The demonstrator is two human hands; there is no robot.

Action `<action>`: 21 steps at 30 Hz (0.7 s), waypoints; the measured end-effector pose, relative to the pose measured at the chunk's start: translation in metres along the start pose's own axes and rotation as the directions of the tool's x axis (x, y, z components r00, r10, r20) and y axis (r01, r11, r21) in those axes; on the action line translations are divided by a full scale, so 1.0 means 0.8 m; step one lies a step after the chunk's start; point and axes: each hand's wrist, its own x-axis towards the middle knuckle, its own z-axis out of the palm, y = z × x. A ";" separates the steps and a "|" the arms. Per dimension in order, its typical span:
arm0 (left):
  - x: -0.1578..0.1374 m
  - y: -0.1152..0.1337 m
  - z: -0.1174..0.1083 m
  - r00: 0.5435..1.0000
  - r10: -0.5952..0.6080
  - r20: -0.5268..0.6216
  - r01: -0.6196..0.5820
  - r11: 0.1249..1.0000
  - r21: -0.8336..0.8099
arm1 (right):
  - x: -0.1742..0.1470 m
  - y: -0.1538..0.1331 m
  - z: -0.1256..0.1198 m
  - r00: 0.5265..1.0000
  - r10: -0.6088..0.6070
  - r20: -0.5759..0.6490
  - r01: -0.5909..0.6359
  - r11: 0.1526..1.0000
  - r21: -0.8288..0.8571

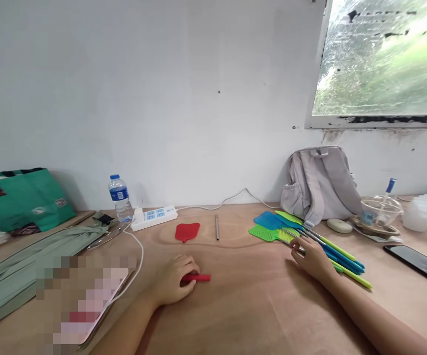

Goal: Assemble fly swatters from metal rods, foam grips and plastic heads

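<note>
My left hand is closed around a red plastic handle low over the wooden table. Beyond it lies a red fly swatter head, separate from any stick. A bare metal tube rests to the right of that head. On the right, my right hand curls over a pile of fly swatters, its fingers closed on the shaft of a green fly swatter. A blue fly swatter and yellow-green handles show in the same pile. My palm hides part of the shafts.
A white power strip and a water bottle stand at the back left. A grey backpack leans on the wall. A phone, a plastic cup and a round case lie right.
</note>
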 end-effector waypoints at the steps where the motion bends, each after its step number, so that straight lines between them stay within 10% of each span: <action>1: 0.000 -0.002 0.001 1.000 -0.019 -0.004 0.019 1.000 -0.014 | 0.002 0.001 0.000 1.000 0.014 -0.005 -0.014 1.000 0.007; 21: -0.004 -0.013 -0.005 0.989 -0.134 0.070 0.143 0.980 -0.142 | 0.001 0.095 -0.008 0.950 0.293 0.104 -0.264 0.938 -0.226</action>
